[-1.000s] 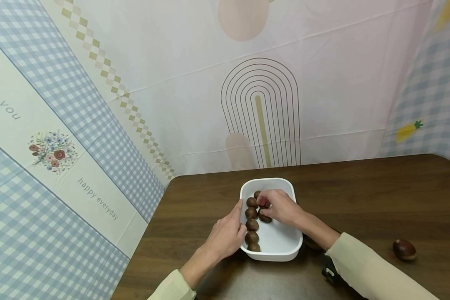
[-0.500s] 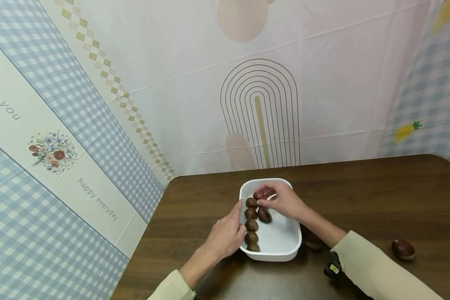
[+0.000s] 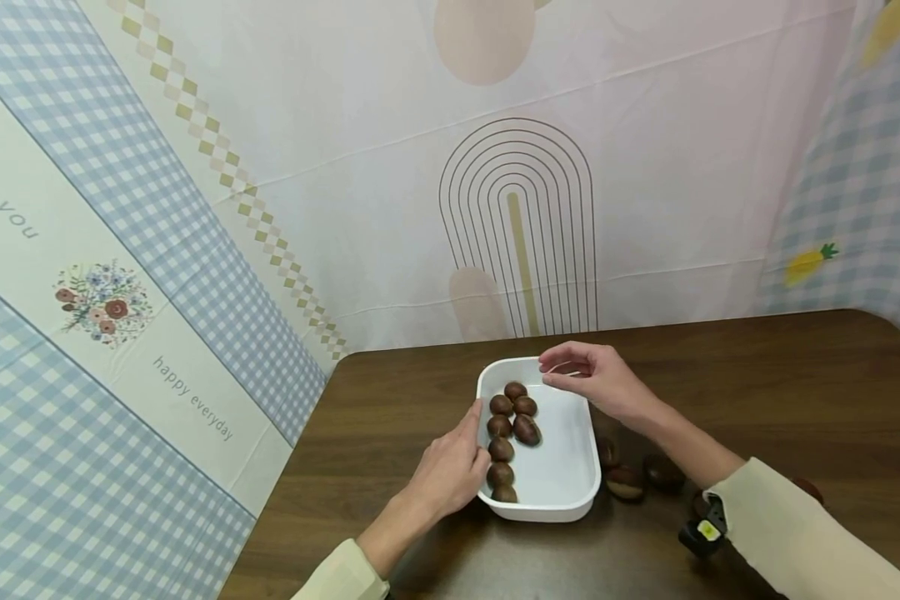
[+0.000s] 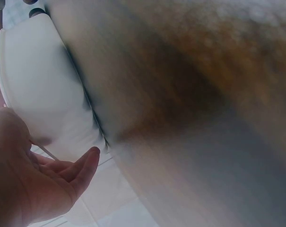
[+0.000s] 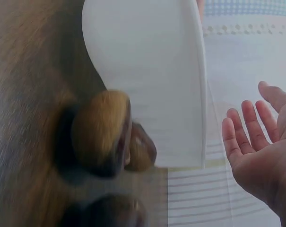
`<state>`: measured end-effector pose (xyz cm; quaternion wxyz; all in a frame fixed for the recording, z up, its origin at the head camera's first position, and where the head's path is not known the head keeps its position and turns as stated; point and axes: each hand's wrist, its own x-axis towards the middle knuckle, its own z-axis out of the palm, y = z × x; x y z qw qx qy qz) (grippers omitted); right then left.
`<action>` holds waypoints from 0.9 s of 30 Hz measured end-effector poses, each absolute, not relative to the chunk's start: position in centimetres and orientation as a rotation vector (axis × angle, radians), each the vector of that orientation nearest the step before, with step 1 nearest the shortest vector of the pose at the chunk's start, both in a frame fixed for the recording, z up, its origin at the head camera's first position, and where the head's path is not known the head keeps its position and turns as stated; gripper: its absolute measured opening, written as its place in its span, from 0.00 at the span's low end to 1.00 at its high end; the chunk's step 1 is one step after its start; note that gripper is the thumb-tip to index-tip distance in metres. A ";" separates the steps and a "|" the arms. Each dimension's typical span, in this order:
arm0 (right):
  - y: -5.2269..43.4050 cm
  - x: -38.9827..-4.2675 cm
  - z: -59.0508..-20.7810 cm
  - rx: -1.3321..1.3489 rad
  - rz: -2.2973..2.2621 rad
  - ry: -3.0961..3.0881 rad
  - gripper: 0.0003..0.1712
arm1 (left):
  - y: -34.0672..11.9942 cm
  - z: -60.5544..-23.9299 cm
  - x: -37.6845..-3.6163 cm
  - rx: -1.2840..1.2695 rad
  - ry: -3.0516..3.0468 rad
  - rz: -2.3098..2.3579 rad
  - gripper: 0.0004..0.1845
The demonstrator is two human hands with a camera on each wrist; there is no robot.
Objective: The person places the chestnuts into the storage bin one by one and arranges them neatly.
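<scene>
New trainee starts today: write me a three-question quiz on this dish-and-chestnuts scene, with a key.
1. True or false: the right hand holds a chestnut.
2. Where is the left hand? A: against the left rim of the white dish. B: on its far rim. C: on the table, well away from the dish.
3. On which side of the dish do the loose chestnuts lie?
Key: 1 false, the hand is empty; 2 A; 3 its right side.

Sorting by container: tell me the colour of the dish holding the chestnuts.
The dish is plain white; the head view shows it best.
</scene>
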<state>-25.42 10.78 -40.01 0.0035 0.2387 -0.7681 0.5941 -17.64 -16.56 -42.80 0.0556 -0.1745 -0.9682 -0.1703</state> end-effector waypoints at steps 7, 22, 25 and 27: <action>13.7 -24.6 -40.2 0.662 1.969 -2.393 0.22 | -16.6 -42.8 -17.7 -0.530 -2.942 -0.521 0.38; 20.3 -20.7 -42.0 0.660 1.984 -2.433 0.19 | -16.5 -42.8 -17.7 -0.516 -2.946 -0.536 0.38; 21.5 -19.7 -42.4 0.647 1.974 -2.472 0.18 | -16.5 -42.8 -17.7 -0.515 -2.945 -0.537 0.38; 22.2 -19.1 -42.6 0.631 1.982 -2.495 0.18 | -16.6 -42.8 -17.7 -0.514 -2.944 -0.536 0.38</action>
